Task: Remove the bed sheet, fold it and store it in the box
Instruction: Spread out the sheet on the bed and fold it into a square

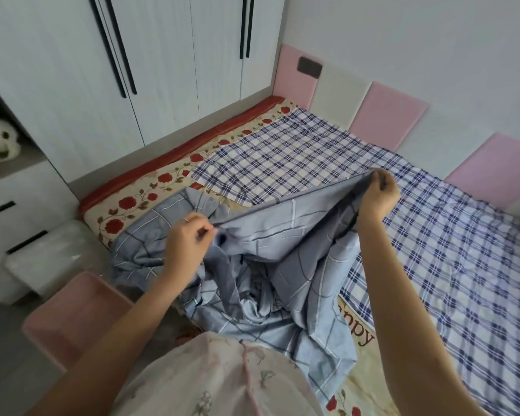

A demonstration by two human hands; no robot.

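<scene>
1. The sheet (282,265), grey-blue with thin grid lines, lies bunched at the bed's (150,187) near left corner. Part of it spills over the near edge towards the person.
2. The left hand (189,235) has its fingers curled and pinches one edge of the sheet, raised a little above the heap.
3. The right hand (378,193) is also closed. It grips the same edge farther along and higher, over the middle of the bed.
4. Between the two hands that edge runs as a taut straight line. The cloth hangs in folds below it.
5. A plaid cloth (312,151) in blue and white is spread flat over most of the bed, from the far edge to the right side, and lies under the sheet.
6. A mat (126,202) with red roses shows along the bed's left edge and again at the near edge.
7. A pink box (69,319) stands open on the floor just off the bed's near left corner, beside the left forearm.
8. A white stool (48,253) stands behind the box, against the drawers (12,211).
9. A wardrobe (162,55) with long dark handles runs along the bed's left edge.
10. Pink and white pads (387,115) line the wall at the far edge.
11. A plush toy (0,142) sits in a shelf at the far left.
</scene>
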